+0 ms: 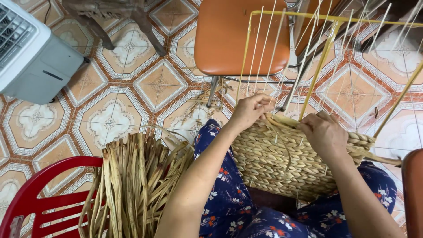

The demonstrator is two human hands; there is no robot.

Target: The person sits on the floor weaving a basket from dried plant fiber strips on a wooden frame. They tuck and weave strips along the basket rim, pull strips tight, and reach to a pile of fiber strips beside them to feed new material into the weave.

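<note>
A half-woven basket point(273, 165) of braided dry straw rests on my lap, built on a yellow wire frame point(324, 48) strung with thin white upright cords point(264, 39). My left hand point(250, 111) pinches a straw strand at the basket's top edge, near the left cords. At the top edge further right, my right hand point(324, 132) grips the weaving beside a yellow frame rod. Both forearms reach in from below over my blue floral trousers point(229, 202).
A bundle of dry straw strips point(134, 185) lies across a red plastic chair point(42, 198) at my left. An orange padded chair point(240, 35) stands ahead, a grey-white fan unit point(31, 53) at the top left. Patterned floor tiles point(110, 114) surround everything.
</note>
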